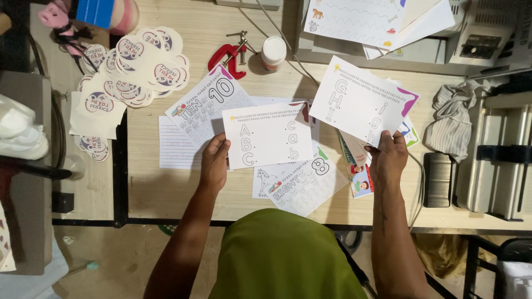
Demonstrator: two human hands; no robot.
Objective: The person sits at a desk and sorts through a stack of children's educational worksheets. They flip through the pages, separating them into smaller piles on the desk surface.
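Left hand grips letter sheet | right hand grips second sheet | you hold edges gently, keep them flat.

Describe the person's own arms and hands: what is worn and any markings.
Both forearms are bare, with no sleeves showing, and the left hand and right hand wear no gloves. No rings or watch are visible. A dark marking runs along the right forearm. An olive-green garment covers the torso.

Two hands, two held sheets, at least four sheets flat on the table, one red clamp, one white jar, one cloth.
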